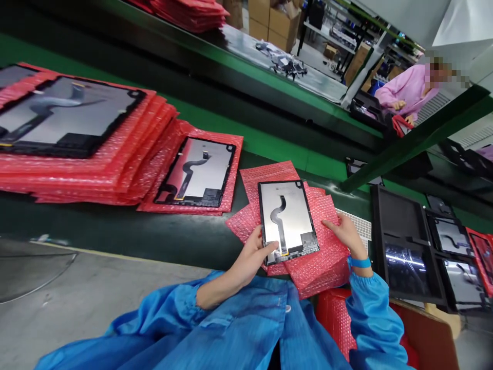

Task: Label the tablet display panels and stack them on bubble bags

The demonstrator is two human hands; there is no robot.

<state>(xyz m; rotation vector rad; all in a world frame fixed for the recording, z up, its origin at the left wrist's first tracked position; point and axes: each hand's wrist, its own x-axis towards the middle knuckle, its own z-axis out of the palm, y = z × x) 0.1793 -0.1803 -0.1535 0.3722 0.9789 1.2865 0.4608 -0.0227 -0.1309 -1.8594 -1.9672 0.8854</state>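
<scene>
My left hand (254,255) grips the lower left corner of a tablet screen panel (295,216), its thumb on the panel's silver back. A dark curved ribbon cable (278,218) runs along that back. Under and around the panel lie several overlapping red bubble-wrap bags (327,257). On the right side, my right hand (348,236) has its fingers closed on the edge of a bag, with the fingertips over its surface. A blue band (360,262) circles my right wrist.
To the left, another screen panel (204,174) lies on red bags beside a tall stack of bagged panels (96,169). Black trays (402,210) with panels stand at right. A green slanted post (416,139) rises behind. Across the bench, a person in a pink top (408,90) works.
</scene>
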